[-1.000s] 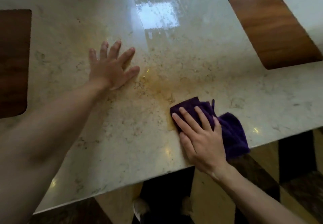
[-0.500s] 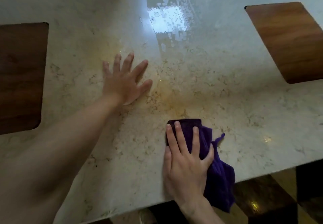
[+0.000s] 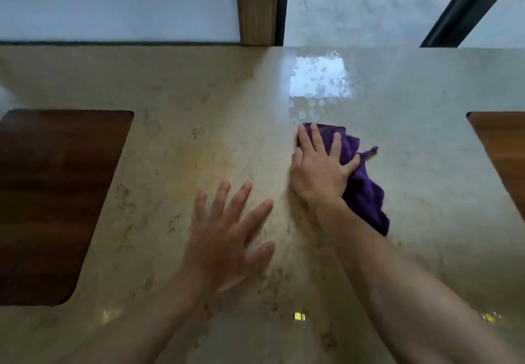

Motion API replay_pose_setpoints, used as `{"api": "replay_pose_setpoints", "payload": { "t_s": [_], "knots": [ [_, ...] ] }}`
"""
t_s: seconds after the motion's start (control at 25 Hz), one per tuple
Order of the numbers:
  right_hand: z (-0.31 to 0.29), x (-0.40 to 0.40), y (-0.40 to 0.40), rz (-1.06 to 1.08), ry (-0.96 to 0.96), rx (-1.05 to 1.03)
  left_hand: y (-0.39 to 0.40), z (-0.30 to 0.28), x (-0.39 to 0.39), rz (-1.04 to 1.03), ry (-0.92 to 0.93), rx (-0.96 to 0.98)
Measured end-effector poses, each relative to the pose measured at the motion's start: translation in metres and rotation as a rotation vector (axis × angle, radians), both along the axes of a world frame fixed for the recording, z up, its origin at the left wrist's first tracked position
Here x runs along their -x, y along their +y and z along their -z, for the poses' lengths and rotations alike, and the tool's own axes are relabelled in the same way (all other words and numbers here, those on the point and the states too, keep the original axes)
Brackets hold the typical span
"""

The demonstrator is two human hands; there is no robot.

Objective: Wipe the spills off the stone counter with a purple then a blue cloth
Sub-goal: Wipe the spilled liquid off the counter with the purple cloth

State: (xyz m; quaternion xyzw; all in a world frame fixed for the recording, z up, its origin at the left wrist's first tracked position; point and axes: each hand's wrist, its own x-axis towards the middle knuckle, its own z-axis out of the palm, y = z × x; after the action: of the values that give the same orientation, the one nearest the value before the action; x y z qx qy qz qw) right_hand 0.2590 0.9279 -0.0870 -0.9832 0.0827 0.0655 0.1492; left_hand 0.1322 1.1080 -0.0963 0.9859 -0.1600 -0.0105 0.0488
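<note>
A beige stone counter (image 3: 176,147) fills the view. My right hand (image 3: 319,167) presses flat on a crumpled purple cloth (image 3: 363,190) right of centre, fingers spread over its far part; the cloth trails out to the right of my wrist. Just beyond the cloth lies a patch of water droplets (image 3: 318,82) shining in reflected light. A faint yellowish stain (image 3: 199,170) shows left of the cloth. My left hand (image 3: 227,238) rests palm down on the stone, fingers apart, holding nothing. No blue cloth is in view.
Dark wooden insets sit in the counter at the left (image 3: 54,201) and at the right edge (image 3: 505,153). Beyond the far edge stand a wooden post (image 3: 254,2), a pale wall and a dark frame (image 3: 466,5).
My right hand has pushed the purple cloth away from the near edge, across the stained area, up to the wet patch. The view has tilted up; my left hand stays flat on the stone.
</note>
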Motion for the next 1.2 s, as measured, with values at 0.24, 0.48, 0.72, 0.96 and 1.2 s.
{"api": "replay_pose_setpoints", "payload": {
  "t_s": [0.24,0.48,0.72,0.96,1.2],
  "knots": [
    [-0.002,-0.198,-0.012,-0.1,0.002,-0.002,0.001,0.008,-0.005,0.022,-0.108,0.061],
    [-0.01,-0.283,0.015,-0.35,-0.057,-0.052,0.003,0.018,-0.011,0.026,-0.194,0.012],
    [0.0,-0.264,0.02,-0.21,-0.103,0.112,0.003,0.013,-0.007,-0.004,-0.066,0.046],
    [-0.003,-0.188,0.005,-0.551,-0.026,0.12,0.005,0.002,-0.008,-0.02,0.039,0.045],
    [-0.004,-0.036,-0.012,-0.591,-0.044,0.106,0.006,-0.001,-0.007,-0.051,-0.079,0.237]
  ]
}}
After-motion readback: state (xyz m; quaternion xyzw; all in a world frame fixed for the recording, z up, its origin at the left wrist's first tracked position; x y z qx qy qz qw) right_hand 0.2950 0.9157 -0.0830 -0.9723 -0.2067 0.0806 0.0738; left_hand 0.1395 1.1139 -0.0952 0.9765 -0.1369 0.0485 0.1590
